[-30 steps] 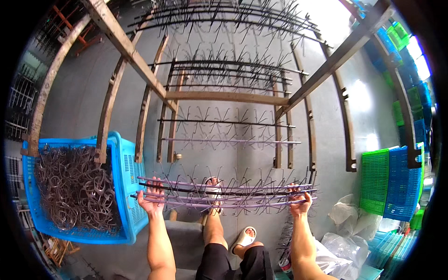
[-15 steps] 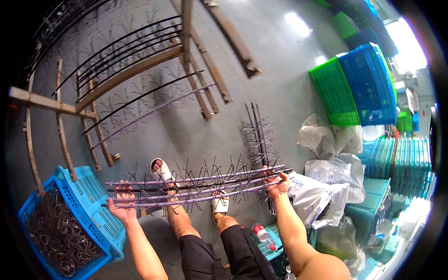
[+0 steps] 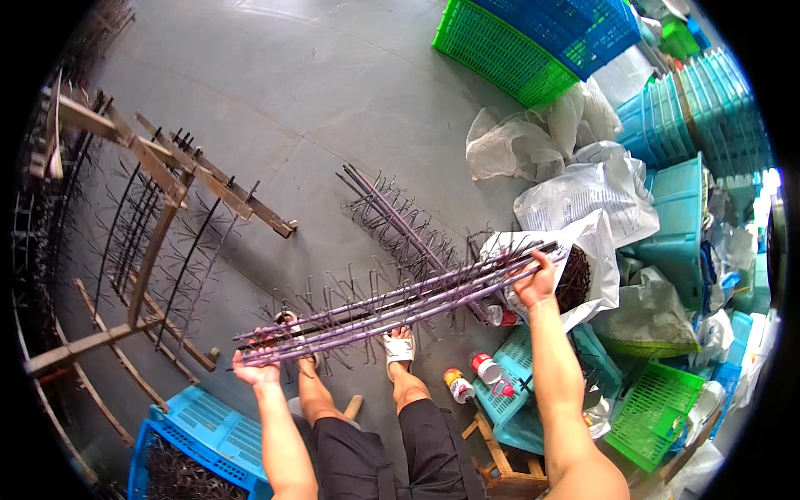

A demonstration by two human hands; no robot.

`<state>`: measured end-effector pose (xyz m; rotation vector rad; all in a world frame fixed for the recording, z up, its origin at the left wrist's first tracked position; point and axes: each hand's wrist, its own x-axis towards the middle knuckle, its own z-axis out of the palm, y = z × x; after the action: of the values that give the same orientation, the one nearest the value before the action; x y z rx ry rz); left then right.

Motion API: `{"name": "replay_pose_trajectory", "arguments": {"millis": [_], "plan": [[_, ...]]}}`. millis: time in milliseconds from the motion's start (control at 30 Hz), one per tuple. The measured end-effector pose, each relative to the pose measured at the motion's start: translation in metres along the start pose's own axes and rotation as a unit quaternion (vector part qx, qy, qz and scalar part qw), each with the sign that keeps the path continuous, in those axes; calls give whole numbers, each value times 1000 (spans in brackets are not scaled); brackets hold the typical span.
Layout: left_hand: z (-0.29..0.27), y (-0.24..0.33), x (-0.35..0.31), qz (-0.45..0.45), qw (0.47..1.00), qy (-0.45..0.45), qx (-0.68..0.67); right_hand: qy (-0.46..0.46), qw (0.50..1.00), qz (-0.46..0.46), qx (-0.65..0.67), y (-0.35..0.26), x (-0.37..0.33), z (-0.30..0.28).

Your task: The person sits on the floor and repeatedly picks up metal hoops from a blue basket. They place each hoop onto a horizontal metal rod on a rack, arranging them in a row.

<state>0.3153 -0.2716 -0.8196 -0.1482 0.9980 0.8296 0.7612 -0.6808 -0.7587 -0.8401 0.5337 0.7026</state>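
Purple rods (image 3: 385, 316) in both hands (image 3: 258, 369) (image 3: 536, 285)

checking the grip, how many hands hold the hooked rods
2: the left hand near the left end of the hooked rods, right hand near their right end; no others visible.

The hooked rods (image 3: 396, 316) look like matt metal, the blue crate (image 3: 208, 423) plastic, the floor (image 3: 267, 92) smooth.

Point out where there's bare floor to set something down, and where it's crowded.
The widest bare floor lies between the brown rack and the green crate, beyond the unheld rod bundle. A narrower strip parts that bundle's far end from the pale bags. The right side is crowded: bags, teal crates, bottles.
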Motion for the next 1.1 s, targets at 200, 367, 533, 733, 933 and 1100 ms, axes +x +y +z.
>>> {"name": "replay_pose_trajectory", "arguments": {"millis": [200,367,533,733,933,1100], "plan": [[62,-53,15,-90,990,-110,-4,-34,994,-100,-21,-80,-86,56],[110,-95,51,-210,962,-156,77,137,968,-208,-7,-62,-195,18],[172,-140,100,-244,939,-34,241,305,920,-208,132,52,-244,-52],[175,-177,210,-141,891,31,431,442,833,-140,302,222,-185,-133],[163,-177,324,-146,842,-35,518,397,854,-20,335,326,-71,-186],[151,-195,357,-136,850,-6,509,388,844,-10,370,371,2,-251]]}}
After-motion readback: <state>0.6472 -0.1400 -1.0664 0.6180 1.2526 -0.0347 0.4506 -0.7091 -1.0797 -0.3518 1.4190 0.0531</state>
